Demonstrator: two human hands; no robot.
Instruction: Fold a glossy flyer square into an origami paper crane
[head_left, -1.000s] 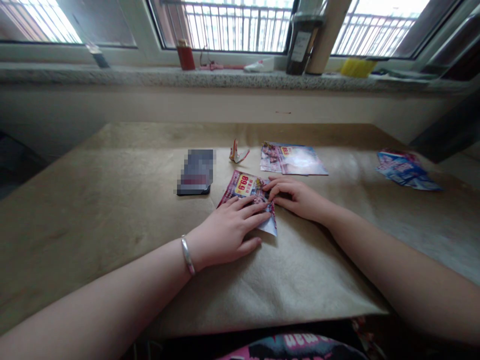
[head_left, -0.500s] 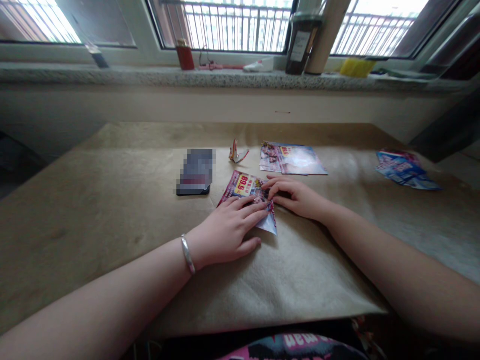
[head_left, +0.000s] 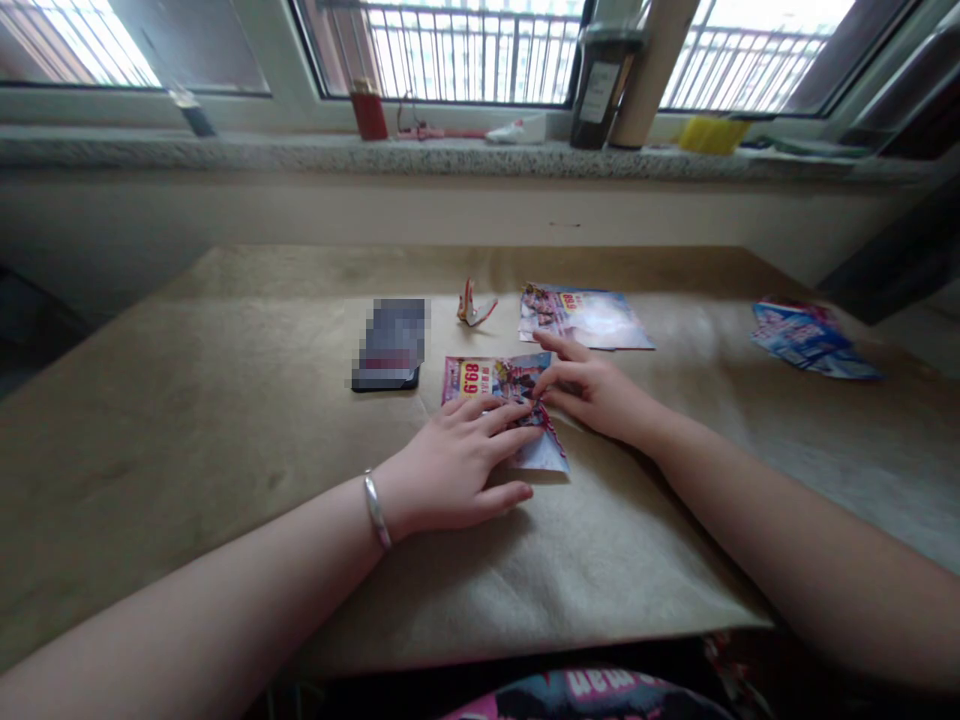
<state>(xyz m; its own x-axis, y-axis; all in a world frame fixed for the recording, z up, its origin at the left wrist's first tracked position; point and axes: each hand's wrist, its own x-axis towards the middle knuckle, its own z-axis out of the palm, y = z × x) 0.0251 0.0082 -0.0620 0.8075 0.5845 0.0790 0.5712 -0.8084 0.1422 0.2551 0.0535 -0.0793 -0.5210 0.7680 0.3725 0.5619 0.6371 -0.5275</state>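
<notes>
A printed paper leaflet (head_left: 517,375), pink and purple with a yellow "89.9" price patch, lies on the table in front of me. My left hand (head_left: 469,455) rests flat across its lower part, fingers spread, covering some of the print. At the leaflet's right edge is my right hand (head_left: 589,388). Its index finger stretches forward above the paper, while the other fingertips touch the edge near my left fingertips. Both hands are open. Beyond the right hand, similar leaflets (head_left: 611,320) lie overlapped.
A dark phone, partly pixelated (head_left: 394,345), lies to the left. A small folded paper piece (head_left: 472,308) stands behind the leaflet. Blue and red cut paper pieces (head_left: 810,340) are piled at the far right. A red lighter (head_left: 369,110) and a dark jar (head_left: 600,90) stand on the windowsill.
The leaflet has turned so that its top edge now runs nearly straight across. My left thumb has shifted slightly right, and my right index finger has lifted and stretched forward.
</notes>
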